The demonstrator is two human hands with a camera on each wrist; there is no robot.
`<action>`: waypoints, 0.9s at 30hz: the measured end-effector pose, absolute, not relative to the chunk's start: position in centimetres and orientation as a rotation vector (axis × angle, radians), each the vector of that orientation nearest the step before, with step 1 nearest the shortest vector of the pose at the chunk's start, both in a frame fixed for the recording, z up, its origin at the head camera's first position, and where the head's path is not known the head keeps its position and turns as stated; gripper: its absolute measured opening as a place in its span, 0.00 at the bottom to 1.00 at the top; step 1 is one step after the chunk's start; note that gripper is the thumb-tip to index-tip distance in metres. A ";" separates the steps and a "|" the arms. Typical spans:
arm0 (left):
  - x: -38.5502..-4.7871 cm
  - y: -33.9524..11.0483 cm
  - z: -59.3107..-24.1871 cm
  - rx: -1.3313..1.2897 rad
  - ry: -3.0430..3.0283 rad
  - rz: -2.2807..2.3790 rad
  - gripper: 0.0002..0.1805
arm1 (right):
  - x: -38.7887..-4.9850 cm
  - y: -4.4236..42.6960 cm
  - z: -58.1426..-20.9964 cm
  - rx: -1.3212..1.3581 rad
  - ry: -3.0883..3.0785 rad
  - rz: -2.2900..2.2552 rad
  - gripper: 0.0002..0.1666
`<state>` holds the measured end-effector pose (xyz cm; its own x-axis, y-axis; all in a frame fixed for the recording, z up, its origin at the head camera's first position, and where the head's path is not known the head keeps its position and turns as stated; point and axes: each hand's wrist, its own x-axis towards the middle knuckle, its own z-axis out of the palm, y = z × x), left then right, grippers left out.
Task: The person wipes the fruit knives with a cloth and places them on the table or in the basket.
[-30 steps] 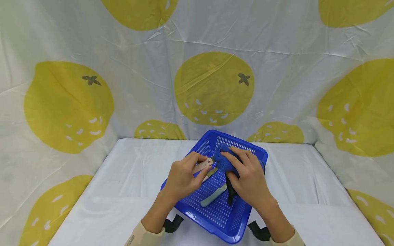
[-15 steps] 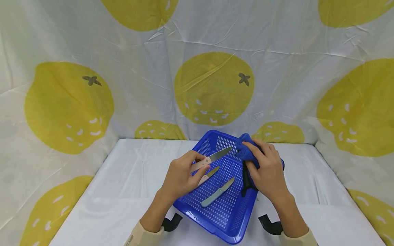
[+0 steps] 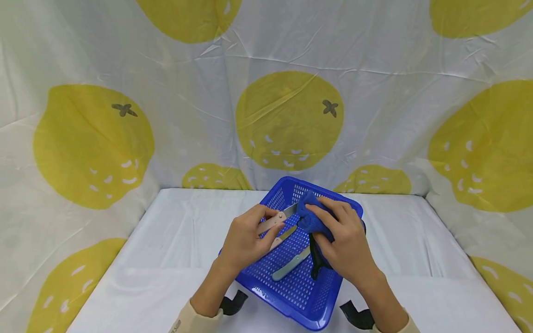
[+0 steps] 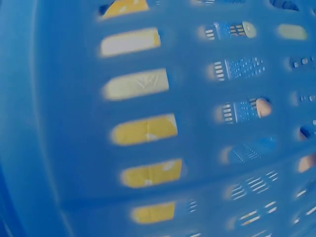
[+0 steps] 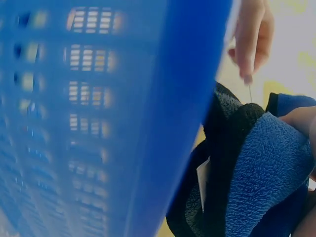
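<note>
My left hand pinches the pale handle of a knife above the left side of a blue plastic basket. The blade points away to the right, its tip hidden by a blue cloth with black edging. My right hand grips that bunched cloth against the blade; a black edge of it hangs down. Inside the basket lie a knife with a light green handle, its tip covered by the cloth, and a second pale-handled knife. In the right wrist view the cloth shows beside the basket wall.
The basket stands turned at an angle on a white-covered table. Behind it hangs a white curtain printed with yellow lemons. Black curved pieces stick out by both wrists. Basket mesh fills the left wrist view.
My right hand drew the cloth off to the right, baring the blade, then brought it back left over the blade's end. The left hand keeps its hold on the knife, almost still.
</note>
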<state>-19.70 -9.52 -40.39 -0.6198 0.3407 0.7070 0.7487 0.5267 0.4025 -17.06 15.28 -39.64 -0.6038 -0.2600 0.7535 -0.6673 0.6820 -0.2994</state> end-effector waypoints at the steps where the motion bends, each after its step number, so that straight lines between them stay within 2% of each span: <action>1: -19.7 -9.5 -40.4 -0.887 -2.203 -0.959 0.13 | -16.9 15.0 -39.6 0.719 -2.195 0.756 0.29; 11: -19.7 -9.0 -40.7 -0.950 -2.156 -0.982 0.13 | -16.5 13.4 -39.9 0.806 -2.205 0.699 0.29; 27: -19.8 -9.2 -40.7 -1.006 -2.111 -0.976 0.12 | -17.2 14.4 -40.0 0.710 -2.228 0.623 0.27</action>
<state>-19.84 -9.23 -40.73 -0.5344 0.3822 0.7539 0.8219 0.4430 0.3581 -17.23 14.37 -40.00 -0.6001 -0.3028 0.7404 -0.6429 0.7334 -0.2211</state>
